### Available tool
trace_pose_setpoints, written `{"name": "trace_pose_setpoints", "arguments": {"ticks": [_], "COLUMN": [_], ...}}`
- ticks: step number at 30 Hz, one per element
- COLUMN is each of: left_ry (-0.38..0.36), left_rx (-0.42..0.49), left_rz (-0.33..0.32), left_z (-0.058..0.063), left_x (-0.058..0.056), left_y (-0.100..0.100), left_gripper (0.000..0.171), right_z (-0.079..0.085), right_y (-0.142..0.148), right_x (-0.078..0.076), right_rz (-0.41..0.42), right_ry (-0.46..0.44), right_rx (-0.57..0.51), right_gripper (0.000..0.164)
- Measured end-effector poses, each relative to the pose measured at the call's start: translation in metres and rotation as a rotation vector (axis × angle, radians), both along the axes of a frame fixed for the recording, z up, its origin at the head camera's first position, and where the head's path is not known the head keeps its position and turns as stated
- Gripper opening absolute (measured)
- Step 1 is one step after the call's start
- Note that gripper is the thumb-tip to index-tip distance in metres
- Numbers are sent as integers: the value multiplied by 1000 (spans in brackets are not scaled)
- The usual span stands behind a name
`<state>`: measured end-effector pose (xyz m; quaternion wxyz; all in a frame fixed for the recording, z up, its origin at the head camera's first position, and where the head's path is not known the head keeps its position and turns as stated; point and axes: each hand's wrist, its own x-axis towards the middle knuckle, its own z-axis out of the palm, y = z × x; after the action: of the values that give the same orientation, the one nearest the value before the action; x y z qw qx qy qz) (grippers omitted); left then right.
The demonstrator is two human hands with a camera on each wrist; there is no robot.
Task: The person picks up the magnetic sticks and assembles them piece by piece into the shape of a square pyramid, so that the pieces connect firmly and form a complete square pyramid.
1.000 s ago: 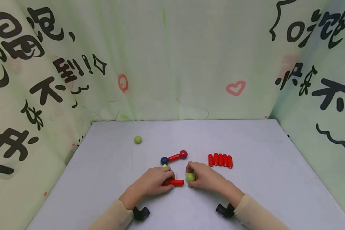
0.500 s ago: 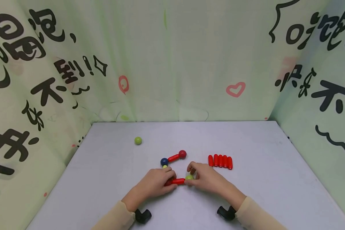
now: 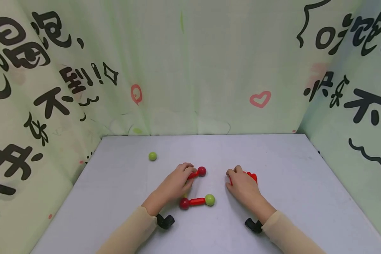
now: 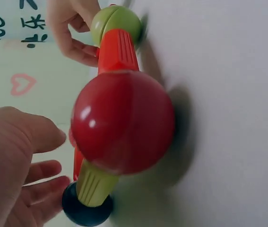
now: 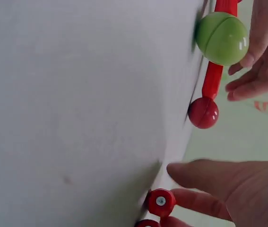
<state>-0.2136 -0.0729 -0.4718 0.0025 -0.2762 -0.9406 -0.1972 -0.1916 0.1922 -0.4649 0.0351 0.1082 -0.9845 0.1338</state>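
In the head view my left hand (image 3: 177, 180) is over the far-left part of a chain of magnetic sticks and balls. Its fingers lie beside the blue ball (image 4: 87, 208), thumb apart, in the left wrist view. A yellow-green stick (image 4: 97, 184) joins that ball to the near red ball (image 3: 184, 203); from there a red stick (image 3: 197, 201) runs to a green ball (image 3: 210, 199). Another red stick (image 3: 192, 175) ends in the far red ball (image 3: 201, 171). My right hand (image 3: 243, 185) reaches over the row of loose red sticks, fingers at the leftmost stick (image 5: 161, 202), thumb apart from it.
A loose green ball (image 3: 152, 156) lies at the back left of the white table (image 3: 292, 176). The remaining loose red sticks (image 3: 253, 176) are partly hidden behind my right hand. Printed curtains (image 3: 222, 70) enclose the table's back and sides.
The green ball now sits on the end of the near red stick, and my right hand has left it for the loose sticks. My left hand has moved up from the near red ball toward the blue one.
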Motion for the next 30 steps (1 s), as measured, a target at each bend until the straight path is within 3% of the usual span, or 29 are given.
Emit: {"name": "trace_pose_setpoints", "arguments": {"ticks": [4, 8, 16, 20, 24, 30], "left_ry": [-89, -98, -107, -122, -112, -100], "left_rx": [12, 8, 7, 6, -32, -47], "left_rz": [38, 94, 162, 171, 153, 150], "left_z": [-5, -8, -4, -1, 0, -1], "left_x": [-4, -3, 5, 8, 9, 12], "left_y": [7, 10, 9, 6, 5, 4], "left_gripper": [37, 35, 40, 42, 40, 36], "right_z": [-3, -1, 7, 11, 13, 15], "right_y": [-2, -8, -29, -42, -53, -57], "right_x": [0, -2, 0, 5, 12, 22], "right_rz": [8, 12, 17, 60, 90, 86], "right_ry": [8, -33, -209, -269, -312, -338], "right_rx": [-15, -50, -379, -458, -458, -339], "right_gripper": [34, 38, 29, 28, 28, 30]}}
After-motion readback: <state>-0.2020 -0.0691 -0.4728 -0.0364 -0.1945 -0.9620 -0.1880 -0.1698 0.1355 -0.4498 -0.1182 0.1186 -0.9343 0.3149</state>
